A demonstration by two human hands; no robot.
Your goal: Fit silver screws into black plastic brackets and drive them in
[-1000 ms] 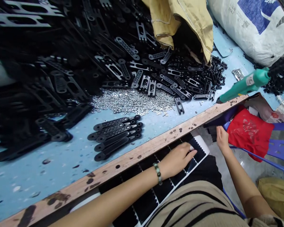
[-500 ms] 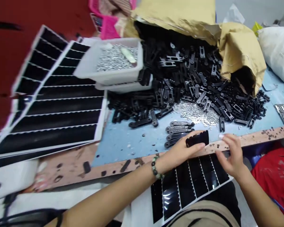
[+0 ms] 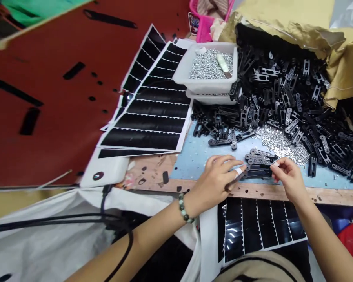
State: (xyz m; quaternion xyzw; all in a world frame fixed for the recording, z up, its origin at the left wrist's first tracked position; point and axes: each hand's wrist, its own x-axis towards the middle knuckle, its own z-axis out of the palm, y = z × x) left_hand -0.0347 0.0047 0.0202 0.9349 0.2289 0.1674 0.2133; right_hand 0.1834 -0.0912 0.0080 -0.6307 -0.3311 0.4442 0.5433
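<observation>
My left hand (image 3: pixel 216 178) rests at the front edge of the table with its fingers curled. A dark piece shows beneath them, apparently the black scalloped strip (image 3: pixel 234 182), mostly hidden by the hand. White tape wraps one of its fingers. Just right of it lies a row of slim black slotted arms (image 3: pixel 259 160), side by side. My right hand (image 3: pixel 290 178) pinches the right end of one of the nearer arms. Across my lap lies a sheet of black scalloped strips (image 3: pixel 250 227) on white backing.
More strip sheets (image 3: pixel 153 117) lie to the left. A white tub (image 3: pixel 206 84) of small metal pins stands behind. Loose black plastic parts (image 3: pixel 285 102) are heaped at the back right, beside scattered tiny metal pieces (image 3: pixel 282 141). Black cables (image 3: pixel 76 219) cross the lower left.
The view has swung left. My left hand has turned palm down beside the row of arms, and the strip is now mostly hidden. My right hand has closed on the row's right end.
</observation>
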